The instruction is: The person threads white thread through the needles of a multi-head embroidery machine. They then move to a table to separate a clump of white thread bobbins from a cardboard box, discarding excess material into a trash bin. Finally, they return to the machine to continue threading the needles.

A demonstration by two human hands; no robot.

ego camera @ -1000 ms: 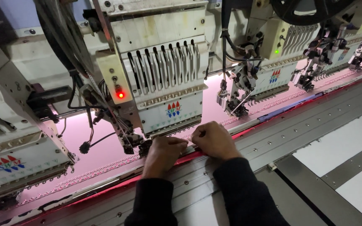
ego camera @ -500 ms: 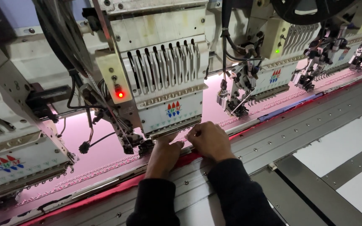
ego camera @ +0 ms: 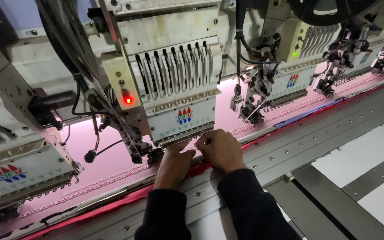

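Embroidery head (ego camera: 174,84): the cream one right in front of me, row of needle bars down the front, sitting over the pink fabric (ego camera: 107,155). Both my hands are tucked right under its bottom edge.
Left hand (ego camera: 174,165): fingers curled and pushed in under the needle area, fingertips up against the base of the head. Pretty closed up, but I honestly can't tell if it's got hold of anything, too small to see.
Right hand (ego camera: 221,149): just beside the left, knuckles up, thumb and fingers pinched together at the needle plate. Looks like a pinch on something fine, can't make out what it is.
Sleeves: dark, both forearms lying across the grey metal table (ego camera: 298,142).
Red lamp (ego camera: 128,100): lit on the little panel on the left side of the head.
Fabric: pink, stretched the whole length under the machines, with a beaded-looking stitched line (ego camera: 94,183) running along it and a red edge (ego camera: 112,205) closest to me.
Neighbouring heads: one to my left (ego camera: 18,169), another to my right (ego camera: 285,66) showing a green light (ego camera: 294,54), more further down the row.
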